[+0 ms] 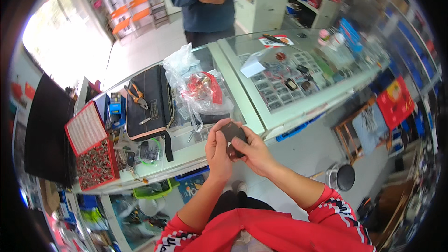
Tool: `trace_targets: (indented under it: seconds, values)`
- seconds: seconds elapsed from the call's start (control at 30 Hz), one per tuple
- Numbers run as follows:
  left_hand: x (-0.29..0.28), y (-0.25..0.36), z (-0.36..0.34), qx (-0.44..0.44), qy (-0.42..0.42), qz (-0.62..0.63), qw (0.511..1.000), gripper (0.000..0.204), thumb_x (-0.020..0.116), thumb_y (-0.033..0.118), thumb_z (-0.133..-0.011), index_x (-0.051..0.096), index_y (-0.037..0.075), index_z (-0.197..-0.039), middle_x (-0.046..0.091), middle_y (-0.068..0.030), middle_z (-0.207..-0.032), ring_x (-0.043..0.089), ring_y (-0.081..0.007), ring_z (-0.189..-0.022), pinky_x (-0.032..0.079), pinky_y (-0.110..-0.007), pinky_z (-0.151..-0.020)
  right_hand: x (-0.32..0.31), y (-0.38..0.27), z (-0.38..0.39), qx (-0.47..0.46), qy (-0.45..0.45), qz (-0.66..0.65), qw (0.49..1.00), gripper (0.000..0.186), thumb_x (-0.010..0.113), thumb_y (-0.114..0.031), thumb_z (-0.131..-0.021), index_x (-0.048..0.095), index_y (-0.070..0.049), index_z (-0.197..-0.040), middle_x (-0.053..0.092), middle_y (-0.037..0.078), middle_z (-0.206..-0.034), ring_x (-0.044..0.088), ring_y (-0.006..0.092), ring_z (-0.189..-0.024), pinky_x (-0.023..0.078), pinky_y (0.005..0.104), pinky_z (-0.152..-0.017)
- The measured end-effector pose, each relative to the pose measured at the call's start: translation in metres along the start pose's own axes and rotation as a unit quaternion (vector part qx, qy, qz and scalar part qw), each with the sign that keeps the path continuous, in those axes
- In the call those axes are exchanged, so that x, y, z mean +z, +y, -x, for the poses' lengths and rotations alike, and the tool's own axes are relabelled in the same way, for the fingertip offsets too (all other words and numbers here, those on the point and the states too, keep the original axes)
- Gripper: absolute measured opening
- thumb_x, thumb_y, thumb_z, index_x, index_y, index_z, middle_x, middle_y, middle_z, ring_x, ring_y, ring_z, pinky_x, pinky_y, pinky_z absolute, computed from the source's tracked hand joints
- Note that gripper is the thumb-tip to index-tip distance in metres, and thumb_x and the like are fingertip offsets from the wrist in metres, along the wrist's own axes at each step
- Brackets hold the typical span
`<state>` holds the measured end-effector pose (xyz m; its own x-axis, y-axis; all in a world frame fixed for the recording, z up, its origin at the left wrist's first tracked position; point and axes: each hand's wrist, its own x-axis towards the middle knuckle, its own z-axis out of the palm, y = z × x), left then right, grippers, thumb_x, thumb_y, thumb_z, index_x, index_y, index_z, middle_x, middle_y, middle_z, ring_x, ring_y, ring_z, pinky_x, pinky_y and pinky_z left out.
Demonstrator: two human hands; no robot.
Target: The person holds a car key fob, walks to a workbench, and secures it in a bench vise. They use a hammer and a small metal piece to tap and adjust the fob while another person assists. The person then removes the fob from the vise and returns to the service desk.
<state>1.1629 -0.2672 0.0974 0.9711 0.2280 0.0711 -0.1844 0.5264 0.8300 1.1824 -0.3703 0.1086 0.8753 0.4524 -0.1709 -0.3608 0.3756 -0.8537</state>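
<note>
Both hands are raised in front of me, just off the near edge of the glass counter [242, 107]. Between them is a small, dark brown, flat object, perhaps a leather case [232, 132]. My left hand [217, 151] is closed round its left side. My right hand [254, 151] grips it from the right, the thumb lying across its front. What lies under the fingers is hidden. Nearest to the hands on the counter is a crinkled clear plastic bag [217, 107] with a red packet [212, 86] in it.
Left on the counter lie a black tool bag [147, 84], orange-handled pliers [135, 94] and an open red box of small metal pieces [95, 165]. Across the counter stands a person [200, 14] with a phone. A round stool [345, 177] stands on the floor at right.
</note>
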Motion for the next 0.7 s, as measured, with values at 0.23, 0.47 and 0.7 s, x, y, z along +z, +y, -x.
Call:
trace_targets:
  seconds: [0.23, 0.47, 0.7]
  values:
    - [-0.006, -0.033, -0.083, 0.195, 0.064, -0.161, 0.965, 0.035, 0.050, 0.009, -0.087, 0.051, 0.004, -0.122, 0.047, -0.0117, -0.127, 0.044, -0.0238, -0.118, 0.027, -0.037, -0.104, -0.049, -0.151, -0.095, -0.047, 0.015, 0.242, 0.969, 0.028, 0.056, -0.020, -0.090, 0.050, -0.003, -0.112, 0.060, 0.008, -0.090, 0.055, 0.0109, -0.063, 0.047, 0.0260, -0.053]
    - [-0.015, -0.116, -0.072, 0.256, -0.100, -0.573, 0.772, 0.043, 0.064, 0.008, -0.074, 0.058, 0.012, -0.116, 0.049, -0.0097, -0.121, 0.048, -0.0270, -0.112, 0.024, -0.053, -0.104, -0.150, -0.282, -0.245, -0.047, 0.041, 0.480, 0.875, 0.042, 0.061, -0.024, -0.086, 0.047, -0.002, -0.119, 0.061, 0.005, -0.093, 0.052, 0.0063, -0.068, 0.040, 0.0227, -0.057]
    - [0.006, -0.182, -0.075, 0.185, 0.092, -0.736, 0.645, 0.039, 0.064, 0.017, -0.077, 0.058, 0.015, -0.116, 0.046, -0.0065, -0.122, 0.041, -0.0254, -0.119, 0.015, -0.055, -0.108, -0.227, -0.183, -0.446, 0.019, -0.130, 0.598, 0.791, 0.046, 0.066, -0.027, -0.082, 0.051, -0.002, -0.118, 0.062, 0.004, -0.096, 0.057, 0.0123, -0.085, 0.046, 0.0279, -0.071]
